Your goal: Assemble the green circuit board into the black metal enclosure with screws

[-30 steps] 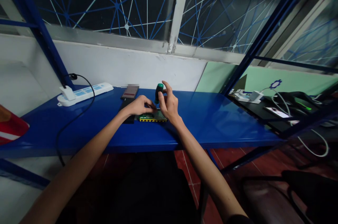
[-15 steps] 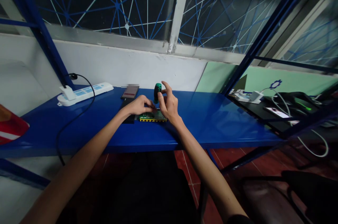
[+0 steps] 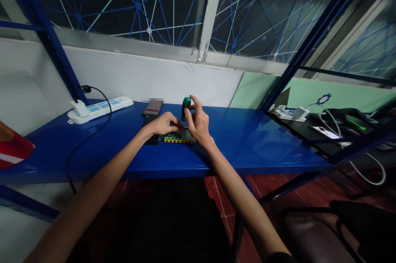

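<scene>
A small green circuit board (image 3: 179,138) with a yellow front edge lies on the blue table (image 3: 247,139). My right hand (image 3: 198,124) grips a green-handled screwdriver (image 3: 185,107) held upright over the board, fingertips wrapped round the handle. My left hand (image 3: 164,124) rests on the board's left part, its fingers pinched near the screwdriver's tip; whether they hold anything is hidden. A black flat object (image 3: 148,130) lies under and beside my left hand.
A phone (image 3: 152,107) lies behind the board. A white power strip (image 3: 99,109) with a black cable (image 3: 83,143) sits at the table's back left. At the right, a dark shelf (image 3: 312,131) carries a white charger (image 3: 298,113) and cables. A red object (image 3: 14,147) is at the left edge.
The screwdriver's handle has shifted very slightly in my right fingers; both hands stay over the board.
</scene>
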`<state>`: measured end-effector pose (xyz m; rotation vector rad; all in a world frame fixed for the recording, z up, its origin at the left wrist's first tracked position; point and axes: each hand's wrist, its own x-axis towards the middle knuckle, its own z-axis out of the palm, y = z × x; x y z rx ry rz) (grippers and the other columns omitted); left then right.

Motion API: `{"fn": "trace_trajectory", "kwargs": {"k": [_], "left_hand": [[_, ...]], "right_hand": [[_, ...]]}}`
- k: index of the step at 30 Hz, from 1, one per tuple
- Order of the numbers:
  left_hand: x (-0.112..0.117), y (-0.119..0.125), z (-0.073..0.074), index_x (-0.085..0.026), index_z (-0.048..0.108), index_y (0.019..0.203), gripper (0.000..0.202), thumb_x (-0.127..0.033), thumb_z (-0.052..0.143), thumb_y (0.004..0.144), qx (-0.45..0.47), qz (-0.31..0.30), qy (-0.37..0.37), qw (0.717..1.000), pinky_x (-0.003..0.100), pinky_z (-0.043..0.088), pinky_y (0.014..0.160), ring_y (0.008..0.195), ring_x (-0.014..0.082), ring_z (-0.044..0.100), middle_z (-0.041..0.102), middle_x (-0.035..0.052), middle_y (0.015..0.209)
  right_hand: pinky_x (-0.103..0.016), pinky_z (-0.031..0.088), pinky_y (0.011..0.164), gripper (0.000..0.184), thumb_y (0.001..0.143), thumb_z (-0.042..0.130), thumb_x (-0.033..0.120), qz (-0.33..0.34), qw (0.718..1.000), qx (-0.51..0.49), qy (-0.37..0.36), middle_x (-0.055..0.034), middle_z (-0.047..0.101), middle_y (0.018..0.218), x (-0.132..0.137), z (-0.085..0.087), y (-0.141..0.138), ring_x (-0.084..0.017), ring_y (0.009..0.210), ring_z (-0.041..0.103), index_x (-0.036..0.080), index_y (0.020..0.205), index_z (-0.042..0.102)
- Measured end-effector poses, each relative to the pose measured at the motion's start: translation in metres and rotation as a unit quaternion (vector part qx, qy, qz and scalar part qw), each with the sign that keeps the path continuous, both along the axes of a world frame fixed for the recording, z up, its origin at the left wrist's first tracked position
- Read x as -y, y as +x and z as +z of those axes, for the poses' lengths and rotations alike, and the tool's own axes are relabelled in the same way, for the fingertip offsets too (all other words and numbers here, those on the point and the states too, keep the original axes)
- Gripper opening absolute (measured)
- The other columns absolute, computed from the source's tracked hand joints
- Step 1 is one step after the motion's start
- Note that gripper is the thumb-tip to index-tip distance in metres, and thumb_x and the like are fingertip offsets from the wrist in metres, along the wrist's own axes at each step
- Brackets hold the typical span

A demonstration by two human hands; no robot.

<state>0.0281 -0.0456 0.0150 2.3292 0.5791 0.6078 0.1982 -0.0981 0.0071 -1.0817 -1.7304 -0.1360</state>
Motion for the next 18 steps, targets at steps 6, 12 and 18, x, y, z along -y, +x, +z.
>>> {"fn": "trace_trajectory", "kwargs": {"k": [6,12,18], "left_hand": [[0.0014,-0.0001,0.0018,-0.018,0.079,0.089,0.021,-0.027,0.066,0.075,-0.003,0.002,-0.009,1.0,0.031,0.051,0.078,0.083,0.0211,0.068,0.076,0.007,0.085],[0.0021,-0.0009,0.0005,-0.016,0.079,0.089,0.022,-0.027,0.066,0.075,0.008,0.006,-0.015,1.0,0.033,0.051,0.079,0.083,0.0226,0.069,0.076,0.0079,0.084],[0.0033,0.0003,-0.0021,-0.015,0.078,0.093,0.024,-0.026,0.065,0.075,0.011,0.014,0.006,1.0,0.032,0.051,0.079,0.082,0.0207,0.068,0.076,0.0088,0.089]], "right_hand": [[-0.03,0.046,0.057,0.053,0.097,0.036,0.043,0.005,1.0,-0.004,-0.006,-0.0069,0.068,0.1,0.0013,0.0009,-0.0007,-0.013,0.058,0.059,0.019,0.145,0.035],[-0.03,0.046,0.057,0.055,0.096,0.039,0.042,0.003,1.0,0.002,0.0,-0.0065,0.068,0.101,0.0005,-0.0005,-0.0012,-0.012,0.056,0.058,0.02,0.146,0.033],[-0.029,0.044,0.053,0.057,0.094,0.042,0.042,0.003,1.0,-0.026,-0.001,-0.004,0.068,0.088,-0.0051,-0.0056,-0.0031,-0.011,0.05,0.055,0.02,0.146,0.032]]}}
